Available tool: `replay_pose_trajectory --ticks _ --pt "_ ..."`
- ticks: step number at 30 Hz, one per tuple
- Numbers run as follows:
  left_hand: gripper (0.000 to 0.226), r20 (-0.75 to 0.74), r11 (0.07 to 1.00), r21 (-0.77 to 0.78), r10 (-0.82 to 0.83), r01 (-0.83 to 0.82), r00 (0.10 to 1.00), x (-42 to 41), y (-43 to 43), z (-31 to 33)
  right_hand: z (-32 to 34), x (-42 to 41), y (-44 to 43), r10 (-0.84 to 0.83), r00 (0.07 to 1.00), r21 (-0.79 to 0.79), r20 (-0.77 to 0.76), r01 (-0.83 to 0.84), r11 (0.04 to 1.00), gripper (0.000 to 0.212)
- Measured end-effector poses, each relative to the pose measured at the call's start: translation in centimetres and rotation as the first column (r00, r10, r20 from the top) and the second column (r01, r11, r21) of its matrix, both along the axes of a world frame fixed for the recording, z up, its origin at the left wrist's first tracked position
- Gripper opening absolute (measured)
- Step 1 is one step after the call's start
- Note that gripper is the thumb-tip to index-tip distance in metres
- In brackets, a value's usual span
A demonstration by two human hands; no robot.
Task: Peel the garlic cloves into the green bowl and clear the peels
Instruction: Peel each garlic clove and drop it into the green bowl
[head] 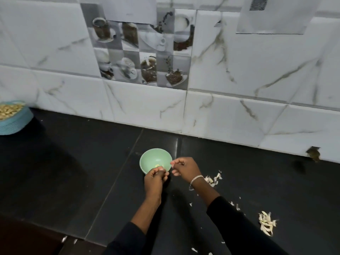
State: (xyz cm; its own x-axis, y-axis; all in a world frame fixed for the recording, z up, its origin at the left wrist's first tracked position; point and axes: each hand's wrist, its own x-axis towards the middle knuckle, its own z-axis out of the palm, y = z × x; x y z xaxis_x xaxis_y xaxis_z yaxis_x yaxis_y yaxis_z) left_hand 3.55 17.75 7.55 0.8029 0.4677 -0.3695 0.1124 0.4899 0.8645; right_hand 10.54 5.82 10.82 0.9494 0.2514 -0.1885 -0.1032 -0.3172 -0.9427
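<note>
A small green bowl (pixel 153 157) stands on the black counter with a peeled garlic clove (pixel 157 165) inside. My left hand (pixel 155 179) is at the bowl's near rim, fingers curled round a small garlic clove that is mostly hidden. My right hand (pixel 184 169), with a silver bracelet on the wrist, is just right of the bowl with its fingers pinched together; what they pinch is too small to make out. Garlic peels (pixel 213 179) lie behind my right wrist, and a second heap of peels (pixel 266 223) lies at the lower right.
A blue bowl (pixel 16 120) of pale pieces stands at the far left against the marble-tiled wall (pixel 239 111). Small peel scraps (pixel 235 204) are scattered on the black counter (pixel 92 162) right of my right forearm. The counter's front edge runs along the lower left.
</note>
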Motion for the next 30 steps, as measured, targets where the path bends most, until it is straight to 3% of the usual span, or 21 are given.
replay_pose_trajectory --ticks 7,13,17,23,26,30 --pt "0.011 -0.071 0.998 0.008 0.057 -0.057 0.996 -0.2 4.8 -0.7 -0.7 1.9 6.2 -0.05 0.997 -0.129 -0.061 0.042 0.991 0.026" --pt "0.008 -0.047 1.0 0.023 0.02 -0.018 0.999 -0.8 5.5 -1.4 -1.0 2.0 5.3 -0.056 0.998 -0.133 -0.013 0.053 0.99 0.007" --pt "0.01 -0.036 0.998 0.062 -0.028 0.031 0.999 -0.4 3.5 -1.2 -0.9 1.3 3.2 -0.024 0.999 -0.062 -0.035 0.022 0.998 0.016" --pt "0.011 -0.05 0.959 0.115 -0.255 0.259 0.966 0.0 -2.7 -1.4 -2.2 -3.2 -4.9 0.013 1.0 -0.047 0.01 -0.012 0.999 0.015" --pt "0.01 -0.082 0.924 0.134 -0.351 0.359 0.933 -0.2 -6.1 -2.0 -3.8 -6.1 -11.0 -0.101 0.995 -0.153 0.007 0.101 0.983 0.016" --pt "0.011 -0.096 0.866 0.164 -0.463 0.473 0.881 -0.6 -10.9 -2.2 -5.9 -8.9 -19.3 -0.283 0.957 -0.35 0.062 0.286 0.892 0.016"
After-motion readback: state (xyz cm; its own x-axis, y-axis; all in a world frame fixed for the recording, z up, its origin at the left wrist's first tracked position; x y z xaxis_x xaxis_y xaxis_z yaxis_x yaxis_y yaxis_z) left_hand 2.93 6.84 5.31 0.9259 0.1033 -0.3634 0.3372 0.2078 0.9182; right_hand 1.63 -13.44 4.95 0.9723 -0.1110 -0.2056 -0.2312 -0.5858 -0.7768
